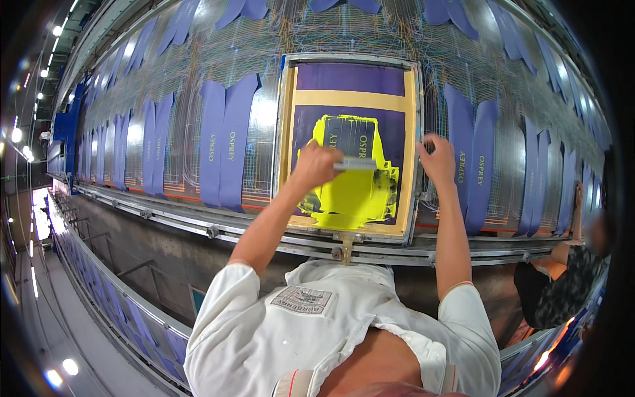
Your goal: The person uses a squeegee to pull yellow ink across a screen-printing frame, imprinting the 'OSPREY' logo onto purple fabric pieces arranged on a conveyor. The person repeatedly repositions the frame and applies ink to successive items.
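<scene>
A silver-edged screen frame (pixel 284 83) with cream tape and purple mesh lies before me. Bright yellow ink (pixel 350 205) covers much of its lower panel around dark printed areas. My left hand (pixel 319 161) grips a grey squeegee (pixel 357 163) lying across the ink, its fingers closed round it. Beside the frame's right edge is my right hand (pixel 436 155), fingers apart and loosely bent, holding nothing visible.
Purple cut fabric pieces (pixel 231 119) with printed lettering line the long table (pixel 258 46) on both sides of the frame. A metal rail (pixel 264 241) runs along the near edge. Another person (pixel 562 284) is at the table on my right. A second row of pieces runs at lower left.
</scene>
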